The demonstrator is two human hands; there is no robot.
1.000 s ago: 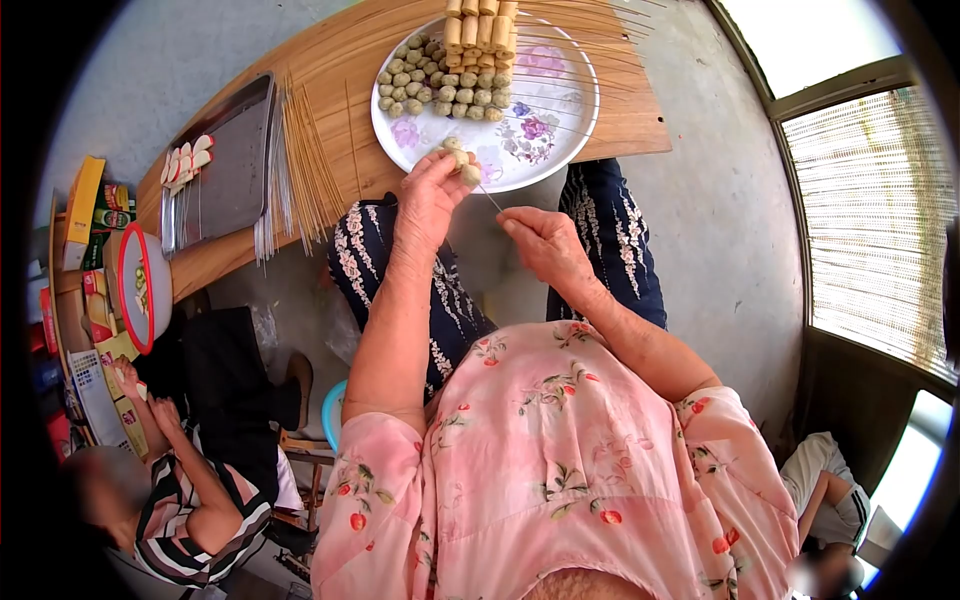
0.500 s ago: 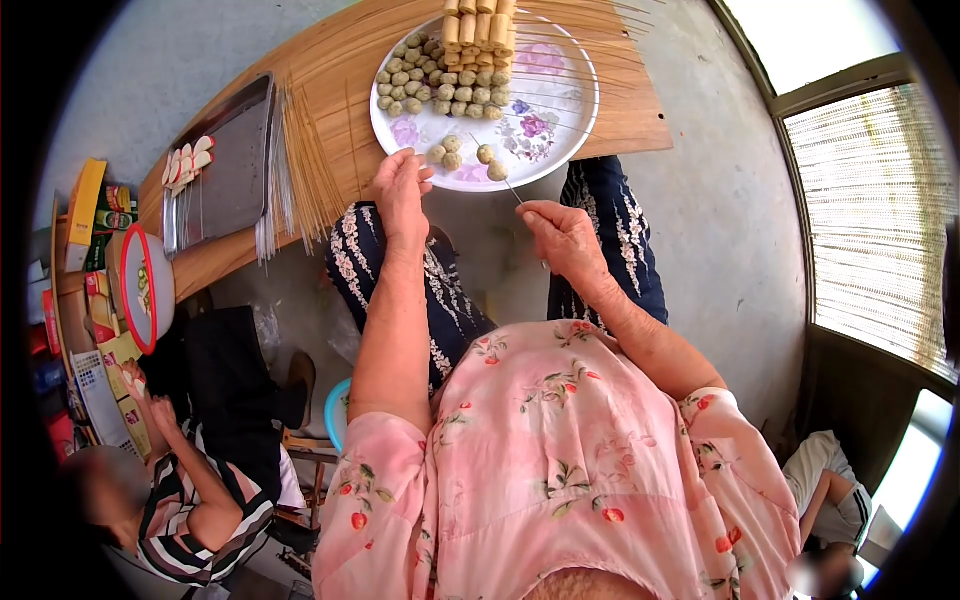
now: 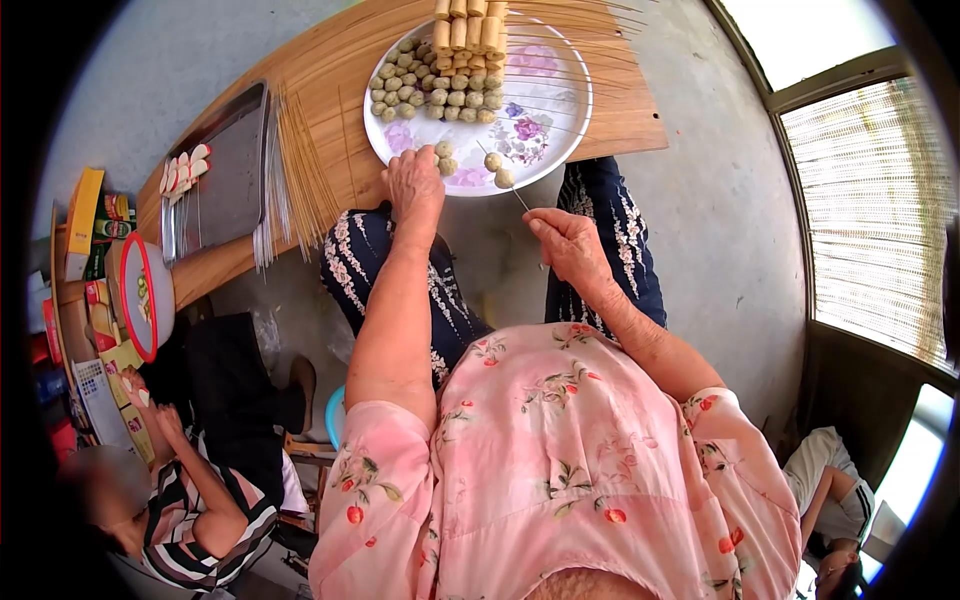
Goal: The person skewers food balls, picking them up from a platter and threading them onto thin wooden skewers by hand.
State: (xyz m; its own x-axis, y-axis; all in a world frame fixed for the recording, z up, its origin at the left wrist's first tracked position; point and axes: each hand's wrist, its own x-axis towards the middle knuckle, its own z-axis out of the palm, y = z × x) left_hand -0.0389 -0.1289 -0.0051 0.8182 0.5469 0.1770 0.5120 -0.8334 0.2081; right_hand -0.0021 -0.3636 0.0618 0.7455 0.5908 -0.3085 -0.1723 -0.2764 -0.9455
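My right hand [image 3: 567, 240] is closed on a thin skewer [image 3: 519, 200] that carries two greenish balls [image 3: 503, 178] near its tip, above the rim of the flowered plate [image 3: 545, 180]. At the plate's near left edge is my left hand [image 3: 414, 185], its fingertips beside a few loose balls [image 3: 445, 158]. Its fingers are partly bent, and whether they touch a ball is hard to tell. Farther back on the plate lie rows of green balls [image 3: 400, 85] and a stack of tan cylindrical pieces [image 3: 470, 35], with skewers reaching out to the right.
On the wooden table [image 3: 335, 60] lie bare skewers [image 3: 305, 160] and a metal tray [image 3: 225, 160] with red-and-white skewered pieces [image 3: 185, 170]. A red-rimmed bowl [image 3: 158, 300] is at the left. One person [image 3: 215, 515] sits lower left, another [image 3: 828, 490] lower right.
My left hand has let go of the balls and moved left, then back to the loose ones at the plate's edge. My right hand has drawn the skewer with two balls slightly right.
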